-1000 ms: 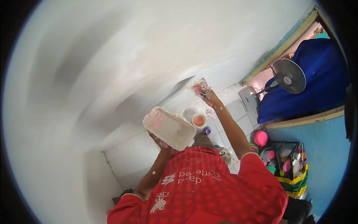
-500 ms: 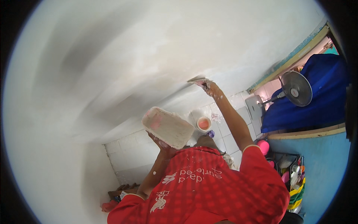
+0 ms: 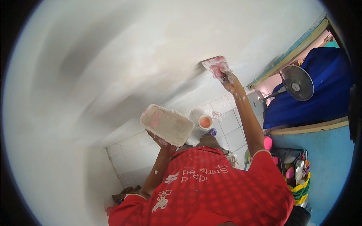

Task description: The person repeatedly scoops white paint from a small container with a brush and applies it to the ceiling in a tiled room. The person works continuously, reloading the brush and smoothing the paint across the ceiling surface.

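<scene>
My left hand (image 3: 163,143) grips a white rectangular tub (image 3: 169,126) from below, its fingers largely hidden under it. Whitish paste coats the inside of the tub, with a pink patch at one end. Out ahead, my right hand (image 3: 227,79) is closed on a flat putty scraper (image 3: 215,65), pinkish and streaked with white. The scraper's wide far edge meets the white wall (image 3: 166,41), or lies very close to it. White splashes dot my right wrist and forearm.
A round bucket (image 3: 205,122) with orange-pink contents stands on the white floor tiles (image 3: 230,122). To the right are a standing fan (image 3: 298,83), a blue cloth (image 3: 324,88), a light blue partition (image 3: 328,158) and a rack of kitchenware (image 3: 296,165).
My right hand and the scraper have moved up and to the right along the wall, and the scraper's broad face now shows. The tub has shifted slightly left and up.
</scene>
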Demonstrator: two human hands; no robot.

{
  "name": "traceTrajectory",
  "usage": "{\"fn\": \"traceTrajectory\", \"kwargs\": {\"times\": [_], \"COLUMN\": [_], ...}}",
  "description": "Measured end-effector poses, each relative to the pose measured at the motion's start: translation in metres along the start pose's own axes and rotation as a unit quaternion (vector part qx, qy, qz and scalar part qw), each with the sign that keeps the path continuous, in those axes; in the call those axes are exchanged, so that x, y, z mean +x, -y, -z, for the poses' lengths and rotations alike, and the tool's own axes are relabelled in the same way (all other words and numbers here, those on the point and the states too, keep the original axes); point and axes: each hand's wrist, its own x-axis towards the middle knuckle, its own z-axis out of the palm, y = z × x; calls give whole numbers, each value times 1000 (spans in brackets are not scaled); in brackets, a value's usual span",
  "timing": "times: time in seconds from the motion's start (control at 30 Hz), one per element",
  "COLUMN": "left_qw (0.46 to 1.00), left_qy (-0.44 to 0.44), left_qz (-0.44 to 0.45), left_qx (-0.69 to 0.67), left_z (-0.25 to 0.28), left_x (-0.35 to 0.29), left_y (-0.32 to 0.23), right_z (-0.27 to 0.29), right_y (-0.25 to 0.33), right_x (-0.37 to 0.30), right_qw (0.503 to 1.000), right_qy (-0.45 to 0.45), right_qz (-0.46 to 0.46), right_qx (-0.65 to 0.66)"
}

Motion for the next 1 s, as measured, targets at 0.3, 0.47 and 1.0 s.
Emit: {"fn": "traceTrajectory", "kwargs": {"times": [0.3, 0.47, 1.0], "left_qw": [982, 993, 990], "left_qy": [58, 7, -6], "left_qz": [112, 78, 33], "left_qx": [-140, -93, -134], "left_z": [-22, -20, -12], "left_x": [-2, -3, -6], "left_y": [-15, -8, -1], "right_z": [17, -133, -195], "right_y": [-126, -177, -153], "right_x": [10, 41, -90], "right_qw": [859, 843, 936], "right_qy": [-309, -320, -4], "right_qz": [-55, -96, -251], "right_qx": [-405, -421, 246]}}
